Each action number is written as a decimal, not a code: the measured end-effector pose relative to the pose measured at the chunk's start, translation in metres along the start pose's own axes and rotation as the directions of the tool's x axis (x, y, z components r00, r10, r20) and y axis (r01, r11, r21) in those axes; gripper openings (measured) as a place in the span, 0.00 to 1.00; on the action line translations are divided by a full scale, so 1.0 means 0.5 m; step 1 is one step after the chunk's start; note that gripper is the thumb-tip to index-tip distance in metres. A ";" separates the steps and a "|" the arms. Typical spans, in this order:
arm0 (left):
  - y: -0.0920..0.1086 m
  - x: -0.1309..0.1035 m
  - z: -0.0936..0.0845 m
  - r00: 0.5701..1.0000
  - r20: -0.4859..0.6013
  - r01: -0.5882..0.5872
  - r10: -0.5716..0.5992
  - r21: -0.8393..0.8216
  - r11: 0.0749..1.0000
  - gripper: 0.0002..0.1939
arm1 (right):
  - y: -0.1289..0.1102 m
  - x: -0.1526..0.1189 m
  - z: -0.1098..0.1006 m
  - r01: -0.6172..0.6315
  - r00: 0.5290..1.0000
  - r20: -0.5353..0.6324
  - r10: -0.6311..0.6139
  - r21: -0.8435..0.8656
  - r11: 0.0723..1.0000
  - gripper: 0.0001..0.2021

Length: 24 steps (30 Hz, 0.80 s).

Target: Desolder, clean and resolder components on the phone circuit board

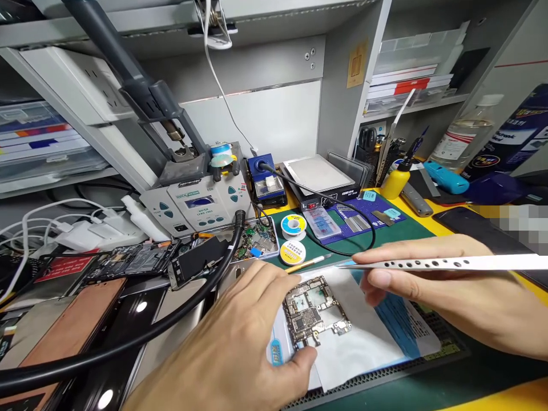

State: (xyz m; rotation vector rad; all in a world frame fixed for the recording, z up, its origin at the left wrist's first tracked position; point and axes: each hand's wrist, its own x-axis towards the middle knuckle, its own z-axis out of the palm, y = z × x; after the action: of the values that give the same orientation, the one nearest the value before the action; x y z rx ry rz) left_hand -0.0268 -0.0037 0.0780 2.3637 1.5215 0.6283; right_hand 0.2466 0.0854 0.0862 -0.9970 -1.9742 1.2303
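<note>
My right hand [432,285] holds silver tweezers [432,264] with a row of round holes, pinched between thumb and fingers. Their tips point left, above the far edge of the white sheet [368,337]. On that sheet lies a bare phone circuit board [310,311] with chips and an open cutout. My left hand [252,337] curves around the board's left side, fingers at its upper-left corner and thumb by its lower edge, gripping it. The thumb also rests near the sheet. A blue-printed label [276,352] shows between thumb and fingers.
A hot-air rework station [201,202] stands at the back left, its black hose [171,319] crossing the left foreground. Solder spools [293,225], a brush [314,262] and a heating plate [321,177] sit behind the board. Phone parts [128,262] crowd the left; a yellow bottle [394,181] stands right.
</note>
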 end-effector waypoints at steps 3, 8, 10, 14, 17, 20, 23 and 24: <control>-0.006 -0.001 0.001 1.000 0.001 0.008 -0.008 -0.018 1.000 0.20 | 0.009 0.006 0.004 -0.041 0.999 0.020 0.040 0.093 0.995 0.10; -0.018 -0.012 0.012 0.998 -0.033 -0.054 0.053 -0.033 0.998 0.17 | 0.006 0.013 0.025 -0.245 0.963 0.206 0.174 0.393 0.887 0.15; -0.023 -0.019 0.016 0.996 -0.055 -0.077 0.077 -0.013 0.997 0.19 | -0.008 0.019 0.035 -0.270 0.955 0.234 0.184 0.425 0.864 0.15; -0.034 -0.029 0.020 0.992 -0.058 -0.107 0.110 0.051 0.993 0.23 | -0.027 0.042 0.050 -0.380 0.910 0.326 0.257 0.401 0.834 0.15; -0.040 -0.033 0.025 0.988 -0.096 -0.115 0.122 0.075 0.991 0.22 | -0.018 0.054 0.055 -0.397 0.899 0.335 0.281 0.357 0.846 0.14; -0.046 -0.034 0.032 0.983 -0.124 -0.126 0.133 0.063 0.990 0.18 | 0.003 0.051 0.062 -0.337 0.936 0.219 0.275 0.334 0.880 0.11; -0.050 -0.033 0.033 0.976 -0.134 -0.166 0.173 0.061 0.984 0.11 | 0.014 0.041 0.075 -0.296 0.953 0.167 0.254 0.316 0.902 0.10; -0.050 -0.033 0.032 0.972 -0.140 -0.182 0.190 0.069 0.981 0.09 | 0.014 0.038 0.080 -0.273 0.960 0.151 0.237 0.297 0.915 0.09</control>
State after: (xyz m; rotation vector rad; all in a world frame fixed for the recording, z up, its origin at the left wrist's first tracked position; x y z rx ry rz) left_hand -0.0448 -0.0081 0.0495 2.5752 1.3998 0.8280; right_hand 0.2067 0.0849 0.0660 -1.0618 -1.6889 1.7192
